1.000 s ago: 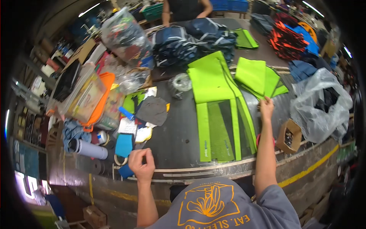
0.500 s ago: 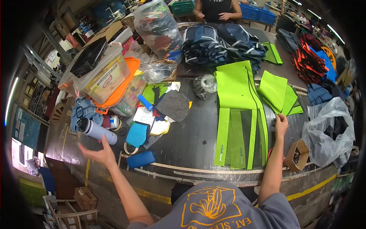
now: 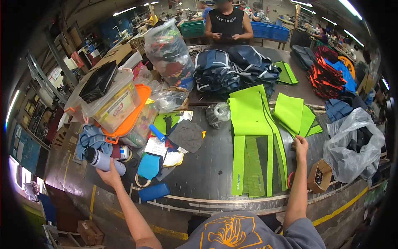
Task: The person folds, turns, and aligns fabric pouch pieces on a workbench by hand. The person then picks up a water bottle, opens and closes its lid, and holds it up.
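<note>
My left hand is wrapped around the lower part of a pale lavender water bottle with a dark lid, which leans at a slant near the table's left side. My right hand has its fingers curled at the lower corner of a small stack of lime-green fabric pieces; the fingertips are partly hidden there. To the left of that hand lie long lime-green fabric panels with dark mesh strips and printed lettering.
A blue case, a blue pouch and papers lie left of centre. A small cardboard box and a clear plastic bag stand at right. Behind are navy bags, storage bins and a person across the table.
My left hand has gone from open beside the water bottle to closed around it. My right hand stays by the green stack. The camera view has tilted upward, showing more of the room.
</note>
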Available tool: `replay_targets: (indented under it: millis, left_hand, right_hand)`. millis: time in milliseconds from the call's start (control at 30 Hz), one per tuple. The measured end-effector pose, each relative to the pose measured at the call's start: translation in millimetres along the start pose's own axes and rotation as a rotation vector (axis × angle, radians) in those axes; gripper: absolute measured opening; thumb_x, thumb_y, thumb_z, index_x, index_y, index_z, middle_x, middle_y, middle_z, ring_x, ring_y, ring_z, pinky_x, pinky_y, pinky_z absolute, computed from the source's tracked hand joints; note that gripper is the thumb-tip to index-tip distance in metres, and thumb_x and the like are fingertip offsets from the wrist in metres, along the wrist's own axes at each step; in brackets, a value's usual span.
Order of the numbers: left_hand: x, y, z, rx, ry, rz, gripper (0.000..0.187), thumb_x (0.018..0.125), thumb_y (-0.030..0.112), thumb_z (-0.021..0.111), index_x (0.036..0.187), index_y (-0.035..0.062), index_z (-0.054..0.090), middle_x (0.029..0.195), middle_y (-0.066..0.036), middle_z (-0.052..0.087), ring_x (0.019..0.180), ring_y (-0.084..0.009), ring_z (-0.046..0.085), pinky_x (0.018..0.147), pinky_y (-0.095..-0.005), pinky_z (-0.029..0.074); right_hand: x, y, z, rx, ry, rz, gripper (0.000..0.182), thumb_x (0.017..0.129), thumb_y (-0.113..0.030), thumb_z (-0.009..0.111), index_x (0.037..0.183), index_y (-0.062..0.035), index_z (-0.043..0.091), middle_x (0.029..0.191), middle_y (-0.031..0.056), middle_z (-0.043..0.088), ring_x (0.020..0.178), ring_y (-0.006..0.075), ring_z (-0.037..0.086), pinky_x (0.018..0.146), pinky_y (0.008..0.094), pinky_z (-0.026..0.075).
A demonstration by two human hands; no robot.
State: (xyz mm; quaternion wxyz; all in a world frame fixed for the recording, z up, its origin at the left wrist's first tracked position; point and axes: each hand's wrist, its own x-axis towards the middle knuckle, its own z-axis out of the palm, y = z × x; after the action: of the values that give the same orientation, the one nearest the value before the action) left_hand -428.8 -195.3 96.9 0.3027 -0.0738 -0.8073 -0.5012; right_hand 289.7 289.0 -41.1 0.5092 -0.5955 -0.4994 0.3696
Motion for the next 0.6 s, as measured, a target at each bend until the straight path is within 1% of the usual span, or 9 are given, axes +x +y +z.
replay_targets:
  millis: [167, 233, 300, 367, 433, 500, 533, 567, 600]
  left_hand:
    - [0.7, 60.6, -53.3, -0.064, 0.013, 0.136, 0.073, 0.086, 0.025, 0.091, 0.143, -0.0053, 0.056, 0.129, -0.022, 0.068, 0.121, -0.0318, 0.067, 0.103, -0.0433, 0.053]
    - [-1.5, 92.3, -72.2, -0.148, -0.111, 0.196, 0.074, 0.087, 0.024, 0.090, 0.145, -0.0047, 0.055, 0.131, -0.021, 0.068, 0.119, -0.0305, 0.068, 0.104, -0.0428, 0.052]
    - [-19.3, 116.5, -73.6, -0.195, -0.189, 0.232, 0.074, 0.087, 0.024, 0.090, 0.146, -0.0044, 0.054, 0.132, -0.021, 0.068, 0.118, -0.0298, 0.068, 0.104, -0.0426, 0.052]
    - [-53.0, 141.7, -70.4, -0.416, -0.351, 0.248, 0.071, 0.087, 0.015, 0.089, 0.145, -0.0037, 0.055, 0.131, -0.018, 0.068, 0.118, -0.0270, 0.067, 0.104, -0.0420, 0.051]
    - [-90.9, 163.1, -63.4, -0.525, -0.461, 0.253, 0.069, 0.086, 0.011, 0.089, 0.145, -0.0034, 0.055, 0.130, -0.017, 0.068, 0.118, -0.0256, 0.066, 0.105, -0.0417, 0.051]
    - [-134.2, 176.4, -49.5, -0.658, -0.626, 0.156, 0.069, 0.080, 0.007, 0.092, 0.139, -0.0034, 0.058, 0.132, -0.017, 0.067, 0.119, -0.0256, 0.066, 0.104, -0.0415, 0.053]
    - [-152.3, 177.0, -43.9, -0.600, -0.691, 0.214, 0.069, 0.079, 0.006, 0.093, 0.138, -0.0032, 0.059, 0.131, -0.017, 0.067, 0.118, -0.0252, 0.067, 0.104, -0.0413, 0.053]
    - [-168.3, 180.5, -39.8, -0.545, -0.749, 0.275, 0.069, 0.078, 0.006, 0.094, 0.137, -0.0030, 0.059, 0.130, -0.016, 0.068, 0.117, -0.0248, 0.068, 0.104, -0.0410, 0.054]
    - [-187.7, 196.7, -40.1, -0.598, -0.816, 0.205, 0.069, 0.077, 0.006, 0.095, 0.136, -0.0031, 0.060, 0.130, -0.016, 0.068, 0.116, -0.0241, 0.068, 0.104, -0.0403, 0.054]
  right_hand:
    - [-32.4, -60.6, -5.8, 0.034, -0.049, -0.058, 0.022, 0.099, -0.013, 0.072, 0.119, -0.0039, 0.074, 0.099, 0.0011, 0.073, 0.082, 0.0116, 0.068, 0.070, 0.0262, 0.053]
    - [-50.9, -90.2, 4.9, 0.037, -0.044, -0.095, 0.021, 0.099, -0.012, 0.071, 0.118, -0.0045, 0.074, 0.100, 0.0006, 0.073, 0.083, 0.0115, 0.068, 0.071, 0.0262, 0.053]
    - [-79.6, -126.7, 17.5, 0.138, -0.188, -0.213, 0.018, 0.101, -0.011, 0.071, 0.118, -0.0049, 0.074, 0.101, 0.0000, 0.073, 0.088, 0.0117, 0.069, 0.076, 0.0265, 0.054]
    - [-122.5, -177.0, 30.8, 0.196, -0.374, -0.296, 0.016, 0.103, -0.007, 0.067, 0.117, -0.0024, 0.073, 0.105, 0.0006, 0.073, 0.095, 0.0121, 0.069, 0.082, 0.0269, 0.054]
    - [-164.8, -228.9, 34.9, 0.273, -0.655, -0.460, 0.024, 0.101, -0.015, 0.071, 0.119, 0.0003, 0.072, 0.109, 0.0073, 0.073, 0.098, 0.0170, 0.070, 0.086, 0.0279, 0.055]
    - [-204.8, -290.9, 27.9, 0.382, -0.925, -0.669, 0.043, 0.095, -0.028, 0.081, 0.123, 0.0034, 0.072, 0.113, 0.0167, 0.072, 0.103, 0.0258, 0.071, 0.090, 0.0295, 0.056]
    - [-217.2, -302.8, 24.6, 0.456, -1.057, -0.740, 0.063, 0.088, -0.044, 0.086, 0.125, 0.0048, 0.072, 0.117, 0.0241, 0.071, 0.103, 0.0344, 0.072, 0.089, 0.0357, 0.058]
    - [-232.8, -317.0, 26.1, 0.608, -1.146, -0.811, 0.065, 0.088, -0.048, 0.085, 0.125, 0.0042, 0.072, 0.119, 0.0248, 0.071, 0.102, 0.0360, 0.072, 0.087, 0.0397, 0.059]
    - [-246.6, -333.1, 29.0, 0.766, -1.230, -0.888, 0.068, 0.088, -0.051, 0.084, 0.126, 0.0036, 0.073, 0.121, 0.0255, 0.071, 0.101, 0.0375, 0.073, 0.086, 0.0437, 0.059]
